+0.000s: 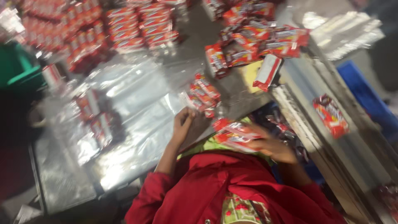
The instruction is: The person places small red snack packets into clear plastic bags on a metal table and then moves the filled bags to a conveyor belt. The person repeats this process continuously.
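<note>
**Two hands among red snack packets**

The right hand is closed around a bundle of red packets, held just above the person's lap at the near edge of the table. The bundle is tilted, its left end pointing toward the other hand. The left hand is raised beside it, fingers curled at the lower end of a second small cluster of packets wrapped in clear film; the blur keeps me from telling whether it truly grips that cluster or only touches it.

Both arms wear red sleeves, and a green and patterned cloth shows at the chest.

Around the hands, sheets of clear plastic film cover much of the table. A few loose packets lie on the film to the left. Farther off, neat stacks of packets stand at the top, and a loose heap sits at the upper right. One single packet lies apart on a metal rail on the right, near a blue crate. A green object sits at the far left.
</note>
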